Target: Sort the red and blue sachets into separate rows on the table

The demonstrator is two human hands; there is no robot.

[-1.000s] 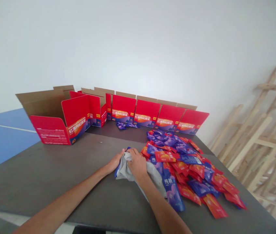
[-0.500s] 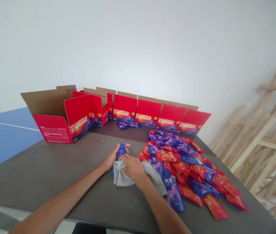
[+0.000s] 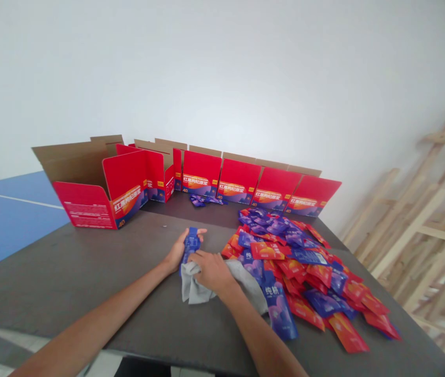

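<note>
My left hand (image 3: 177, 251) grips a blue sachet (image 3: 191, 244) held upright over the dark table (image 3: 89, 272). My right hand (image 3: 210, 269) is closed on a grey cloth (image 3: 195, 288) that lies bunched on the table, pressed against the lower end of the sachet. Just to the right spreads a pile of red and blue sachets (image 3: 301, 267). A larger blue pouch (image 3: 279, 309) lies at the pile's near edge, beside my right forearm.
A row of open red cartons (image 3: 242, 186) stands along the far edge, with a bigger open carton (image 3: 89, 188) at the left. A few loose sachets (image 3: 204, 200) lie before them. A blue table (image 3: 2, 214) adjoins at left; wooden frames (image 3: 430, 220) lean at right.
The blue sachet has come out from under the cloth and now stands up in my left hand. My right hand slid the cloth down toward me.
</note>
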